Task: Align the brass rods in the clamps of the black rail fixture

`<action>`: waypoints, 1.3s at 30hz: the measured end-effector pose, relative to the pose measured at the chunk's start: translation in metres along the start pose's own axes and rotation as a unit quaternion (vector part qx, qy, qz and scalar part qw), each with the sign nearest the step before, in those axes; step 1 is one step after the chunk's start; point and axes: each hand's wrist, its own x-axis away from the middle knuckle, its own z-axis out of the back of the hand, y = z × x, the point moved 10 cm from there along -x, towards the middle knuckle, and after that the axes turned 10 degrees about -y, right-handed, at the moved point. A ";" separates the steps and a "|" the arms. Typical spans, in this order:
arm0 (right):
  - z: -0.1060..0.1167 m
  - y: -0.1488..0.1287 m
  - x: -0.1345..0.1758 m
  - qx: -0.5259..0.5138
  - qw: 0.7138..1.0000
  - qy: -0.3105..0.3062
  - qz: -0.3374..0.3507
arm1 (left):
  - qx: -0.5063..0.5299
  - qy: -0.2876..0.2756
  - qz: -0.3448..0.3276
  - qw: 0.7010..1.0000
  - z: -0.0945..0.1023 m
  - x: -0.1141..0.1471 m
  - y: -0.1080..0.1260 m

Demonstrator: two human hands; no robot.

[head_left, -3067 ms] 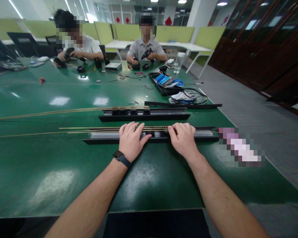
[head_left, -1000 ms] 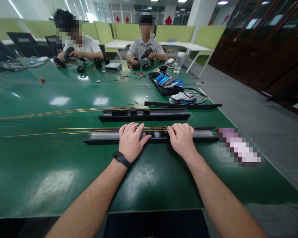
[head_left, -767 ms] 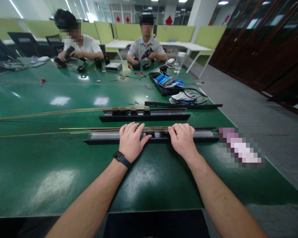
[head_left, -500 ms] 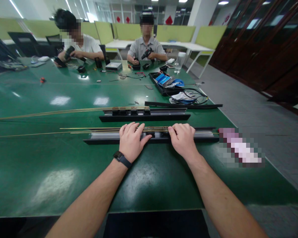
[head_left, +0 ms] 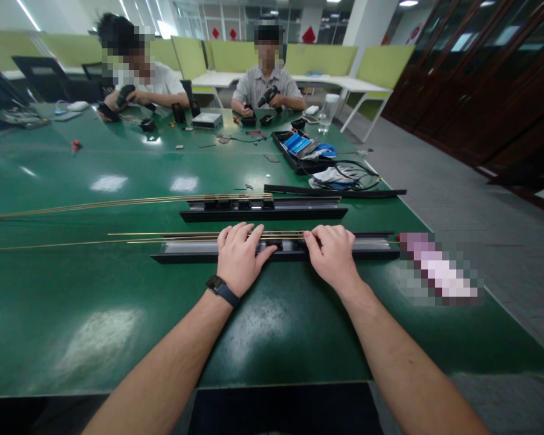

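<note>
A long black-edged metal channel (head_left: 190, 248) lies across the green table in front of me, with black blocks inside it. Thin brass-coloured rods (head_left: 181, 236) run lengthwise over it, and some stretch beyond its left end. My left hand (head_left: 239, 257), wearing a dark wristband, rests over the channel and rods. Its fingers reach to the far side and the thumb is spread apart along the inside. To its right, my right hand (head_left: 332, 252) is closed, thumb and curled fingers at the rods above the channel. The exact contact under these fingers is hidden.
A second channel (head_left: 263, 214) with rods and black blocks lies just beyond. Past it are a black strip (head_left: 335, 192), cables with a white glove, and a black tray (head_left: 294, 158). A blurred-out pink item (head_left: 435, 266) lies right. Two people across the table hold power drills.
My right hand has shifted very slightly to the left along the rods. My left hand stays practically in place.
</note>
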 end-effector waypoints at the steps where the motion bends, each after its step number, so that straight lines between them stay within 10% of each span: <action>1: 0.000 0.000 0.000 -0.001 1.000 -0.001 0.000 | 0.000 -0.001 0.000 1.000 0.000 0.000 0.000; 39: -0.001 0.002 0.000 -0.007 1.000 0.002 0.000 | 0.002 -0.003 0.004 1.000 0.000 0.000 0.000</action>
